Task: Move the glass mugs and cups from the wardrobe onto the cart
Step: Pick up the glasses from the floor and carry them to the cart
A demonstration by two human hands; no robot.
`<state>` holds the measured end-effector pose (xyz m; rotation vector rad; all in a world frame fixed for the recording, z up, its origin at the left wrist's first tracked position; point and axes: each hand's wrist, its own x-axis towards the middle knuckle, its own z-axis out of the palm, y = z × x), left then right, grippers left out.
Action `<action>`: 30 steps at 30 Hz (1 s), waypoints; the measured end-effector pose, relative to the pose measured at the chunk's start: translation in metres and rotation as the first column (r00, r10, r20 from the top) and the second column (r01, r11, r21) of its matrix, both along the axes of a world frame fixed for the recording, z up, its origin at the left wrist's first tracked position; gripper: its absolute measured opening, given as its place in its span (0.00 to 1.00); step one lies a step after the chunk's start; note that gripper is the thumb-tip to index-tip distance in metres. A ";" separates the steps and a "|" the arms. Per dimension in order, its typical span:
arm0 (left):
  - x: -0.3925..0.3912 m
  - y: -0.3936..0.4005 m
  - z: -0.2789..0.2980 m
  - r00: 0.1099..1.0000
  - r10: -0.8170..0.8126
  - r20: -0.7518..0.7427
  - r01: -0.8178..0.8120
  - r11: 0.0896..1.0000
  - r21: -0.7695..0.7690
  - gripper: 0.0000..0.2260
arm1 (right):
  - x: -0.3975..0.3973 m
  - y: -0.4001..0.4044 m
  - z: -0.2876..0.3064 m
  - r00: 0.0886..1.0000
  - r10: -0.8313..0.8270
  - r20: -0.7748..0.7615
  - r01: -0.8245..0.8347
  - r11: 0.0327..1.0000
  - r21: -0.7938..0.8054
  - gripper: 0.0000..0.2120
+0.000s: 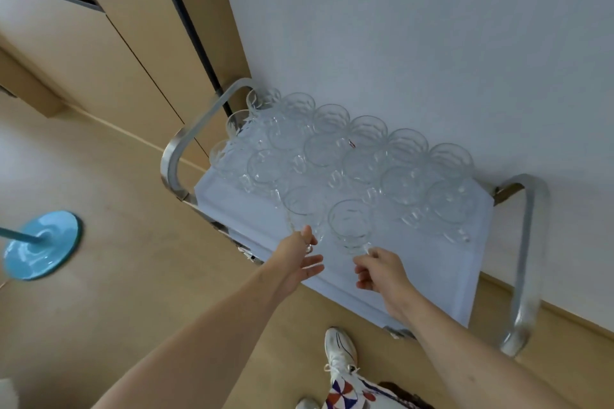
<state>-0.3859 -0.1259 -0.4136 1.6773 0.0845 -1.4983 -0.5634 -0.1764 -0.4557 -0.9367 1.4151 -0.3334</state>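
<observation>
Now both hands at two front mugs on cart, grip unclear.

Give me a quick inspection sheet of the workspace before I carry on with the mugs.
Surface: cart with metal handles at both ends; pale cloth over its top, near part bare.
Job's things: many glass mugs in rows, filling the far part of the top; two front mugs nearest the hands.
Clutter: nothing seen on the cart.
Grippers: left hand with relaxed fingers, beside the left front mug; right hand with curled fingers at the right front mug's handle.
Cables: nothing seen.
Surroundings: white wall behind, wooden floor, blue round stand base at left, wooden panels at far left.
</observation>
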 end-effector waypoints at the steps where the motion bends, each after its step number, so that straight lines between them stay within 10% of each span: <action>1: -0.001 -0.003 0.000 1.000 -0.018 0.009 0.018 1.000 -0.011 0.14 | 0.000 -0.001 -0.001 1.000 0.009 -0.008 -0.009 1.000 -0.017 0.13; 9: -0.009 -0.016 -0.011 0.991 -0.115 0.074 0.112 0.993 0.032 0.14 | 0.008 -0.006 -0.017 0.941 0.153 -0.303 -0.224 0.951 -0.215 0.20; 30: 0.007 -0.064 -0.028 0.959 -0.151 0.241 0.133 0.987 0.088 0.11 | 0.026 -0.049 -0.036 0.935 0.218 -0.281 -0.305 0.897 -0.320 0.17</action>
